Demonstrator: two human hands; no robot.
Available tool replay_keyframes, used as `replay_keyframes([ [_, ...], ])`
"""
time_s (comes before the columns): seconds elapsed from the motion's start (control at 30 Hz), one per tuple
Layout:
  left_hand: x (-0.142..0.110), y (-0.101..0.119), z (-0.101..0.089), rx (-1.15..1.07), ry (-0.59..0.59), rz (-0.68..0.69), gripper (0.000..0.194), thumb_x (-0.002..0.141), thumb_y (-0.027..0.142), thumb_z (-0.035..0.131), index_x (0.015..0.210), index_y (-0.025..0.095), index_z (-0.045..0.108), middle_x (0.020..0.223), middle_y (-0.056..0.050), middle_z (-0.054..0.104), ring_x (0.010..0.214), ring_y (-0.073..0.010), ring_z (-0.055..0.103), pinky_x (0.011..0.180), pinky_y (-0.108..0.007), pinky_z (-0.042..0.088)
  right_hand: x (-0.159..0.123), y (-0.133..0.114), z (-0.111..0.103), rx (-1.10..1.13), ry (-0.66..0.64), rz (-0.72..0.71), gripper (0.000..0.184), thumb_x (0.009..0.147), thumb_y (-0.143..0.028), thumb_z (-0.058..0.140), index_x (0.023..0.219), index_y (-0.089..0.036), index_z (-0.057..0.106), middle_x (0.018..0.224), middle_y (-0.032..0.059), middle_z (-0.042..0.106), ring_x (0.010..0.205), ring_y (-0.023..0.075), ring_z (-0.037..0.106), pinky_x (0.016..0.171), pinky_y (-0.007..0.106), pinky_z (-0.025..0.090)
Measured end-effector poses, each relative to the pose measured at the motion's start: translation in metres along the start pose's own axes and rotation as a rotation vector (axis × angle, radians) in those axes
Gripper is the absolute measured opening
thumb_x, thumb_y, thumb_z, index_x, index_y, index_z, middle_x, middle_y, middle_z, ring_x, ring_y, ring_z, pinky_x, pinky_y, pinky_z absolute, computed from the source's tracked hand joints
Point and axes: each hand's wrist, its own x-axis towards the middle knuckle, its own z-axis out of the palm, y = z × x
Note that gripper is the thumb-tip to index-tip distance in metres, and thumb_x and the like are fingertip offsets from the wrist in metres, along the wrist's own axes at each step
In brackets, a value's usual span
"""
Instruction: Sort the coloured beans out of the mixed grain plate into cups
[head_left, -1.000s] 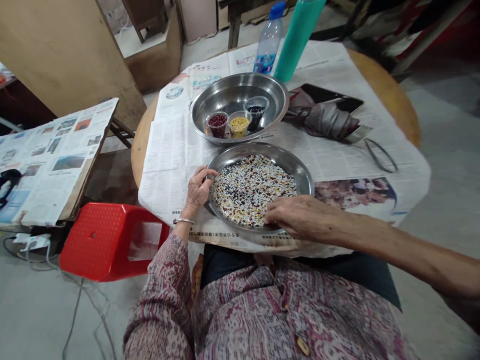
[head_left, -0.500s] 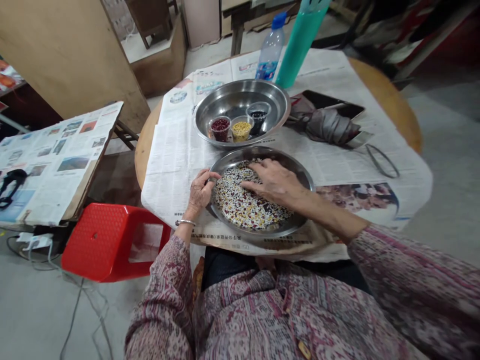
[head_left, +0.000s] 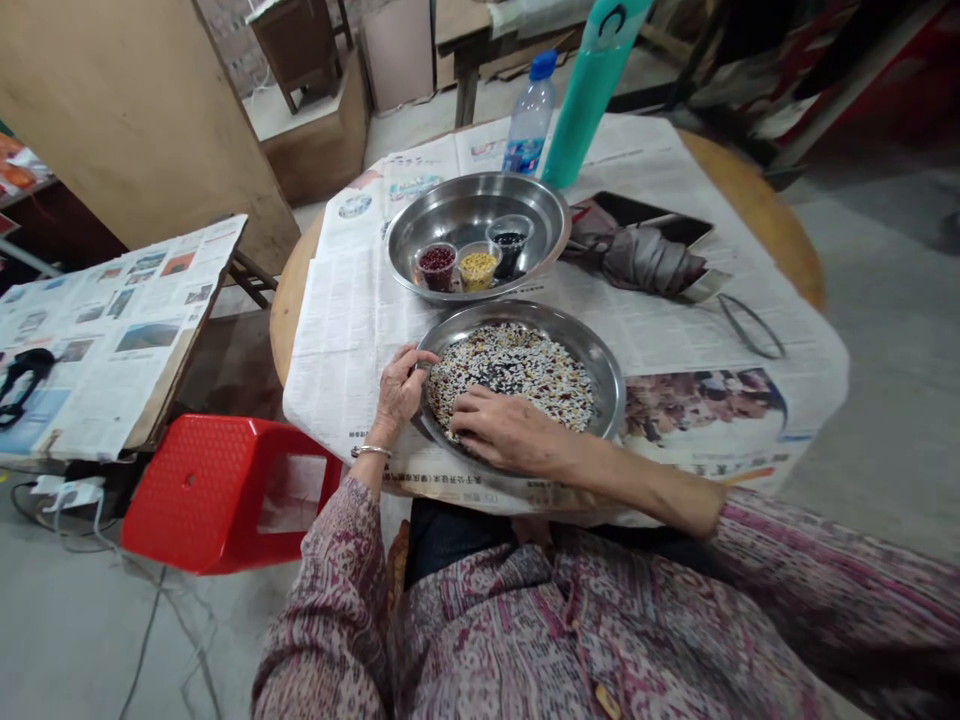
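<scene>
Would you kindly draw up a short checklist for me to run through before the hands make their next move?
1. Left hand at the rim of the near pan: ok, touching its left side.
2. Right hand clear of the mixed grains: not ok, its fingers are down at them.
3. Anything pinched in the right hand: cannot tell, the fingertips are hidden.
4. Red cup, yellow cup and black cup inside the far basin: ok.
5. Blue-capped bottle away from the near pan: ok, behind the far basin.
</scene>
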Motion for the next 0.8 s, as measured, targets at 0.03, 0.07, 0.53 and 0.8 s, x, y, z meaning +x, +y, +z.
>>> replay_keyframes([
  [0.03, 0.000, 0.000, 0.000, -0.001, 0.000, -0.003, 0.023, 0.080, 0.013, 0.050, 0.085, 0.020, 0.071, 0.101, -0.004, 0.066, 0.103, -0.0197, 0.061, 0.100, -0.032, 0.048, -0.007, 0.005, -0.002, -0.029, -0.029, -0.011, 0.016, 0.092, -0.016, 0.055, 0.090, -0.021, 0.070, 0.101, 0.0093, 0.069, 0.101, 0.0247, 0.059, 0.084, 0.037, 0.050],
  [0.07, 0.000, -0.001, 0.000, -0.004, 0.001, -0.005, 0.023, 0.080, 0.012, 0.050, 0.085, 0.020, 0.071, 0.102, -0.004, 0.066, 0.104, -0.0200, 0.060, 0.101, -0.032, 0.047, -0.014, 0.012, -0.005, -0.052, -0.051, -0.013, 0.015, 0.090, -0.015, 0.056, 0.088, -0.022, 0.070, 0.101, 0.0087, 0.069, 0.101, 0.0249, 0.058, 0.084, 0.037, 0.050],
  [0.53, 0.001, 0.001, -0.001, 0.037, -0.001, -0.009, 0.022, 0.082, 0.011, 0.050, 0.086, 0.020, 0.070, 0.099, -0.003, 0.065, 0.100, -0.0190, 0.060, 0.096, -0.030, 0.048, -0.007, 0.065, -0.007, -0.088, 0.270, 0.359, 0.036, 0.095, -0.042, 0.057, 0.119, -0.017, 0.068, 0.113, 0.0159, 0.065, 0.110, 0.0322, 0.060, 0.098, 0.051, 0.052],
  [0.8, 0.001, -0.001, -0.001, 0.043, -0.002, -0.012, 0.023, 0.082, 0.010, 0.049, 0.086, 0.020, 0.070, 0.103, -0.004, 0.066, 0.106, -0.0196, 0.061, 0.100, -0.031, 0.048, 0.025, 0.026, 0.008, 0.050, 0.064, -0.108, 0.022, 0.086, -0.010, 0.056, 0.102, -0.018, 0.069, 0.110, 0.0113, 0.065, 0.108, 0.0247, 0.058, 0.096, 0.041, 0.050],
])
